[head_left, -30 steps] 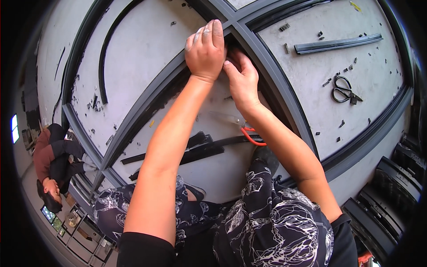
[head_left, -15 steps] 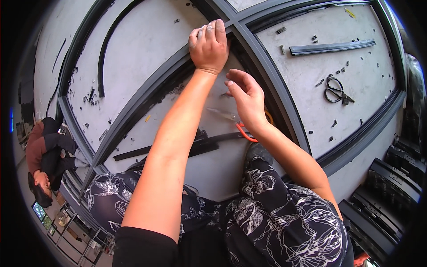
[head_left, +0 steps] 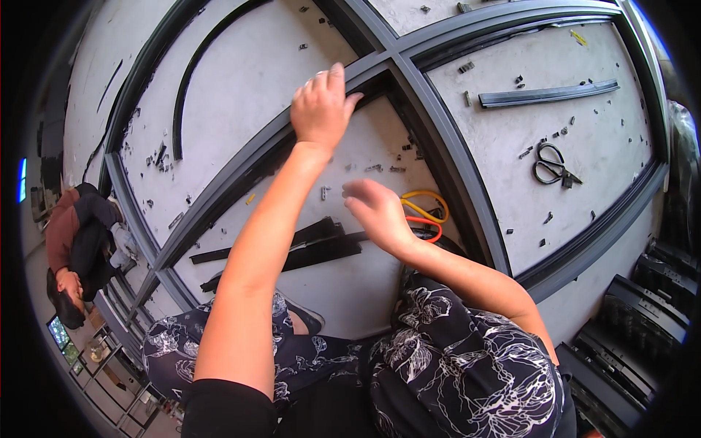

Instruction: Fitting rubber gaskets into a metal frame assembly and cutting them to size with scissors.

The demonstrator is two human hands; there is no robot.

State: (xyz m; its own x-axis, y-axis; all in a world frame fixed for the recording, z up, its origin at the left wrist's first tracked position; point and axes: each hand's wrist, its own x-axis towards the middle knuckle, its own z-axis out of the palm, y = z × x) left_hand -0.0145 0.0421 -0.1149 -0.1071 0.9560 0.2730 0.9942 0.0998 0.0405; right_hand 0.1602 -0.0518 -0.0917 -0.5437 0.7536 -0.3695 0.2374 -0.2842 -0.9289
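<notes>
My left hand (head_left: 320, 109) rests on a dark grey metal frame bar (head_left: 252, 147), just left of where the bars cross. Its fingers lie together over the bar while the thumb stands apart. Lower down, my right hand (head_left: 377, 216) hovers over the frame's near opening, somewhat blurred, fingers apart and holding nothing visible. Beside it show a yellow handle loop (head_left: 436, 198) and an orange handle loop (head_left: 431, 220), with whatever they join partly hidden by the hand. Black flat strips (head_left: 321, 252) lie on the pale floor between my forearms.
Black-handled scissors (head_left: 553, 165) and a grey profile strip (head_left: 548, 94) lie in the right-hand opening among small dark pieces. A curved black strip (head_left: 180, 98) lies in the upper left one. Another person (head_left: 69, 241) crouches at the far left. Dark profiles (head_left: 621, 321) are stacked at right.
My left hand has slid from the bar crossing leftward and nearer along the bar, its thumb now visible. The right hand has moved nearer and slightly left, covering more of the tool with coloured handles.
</notes>
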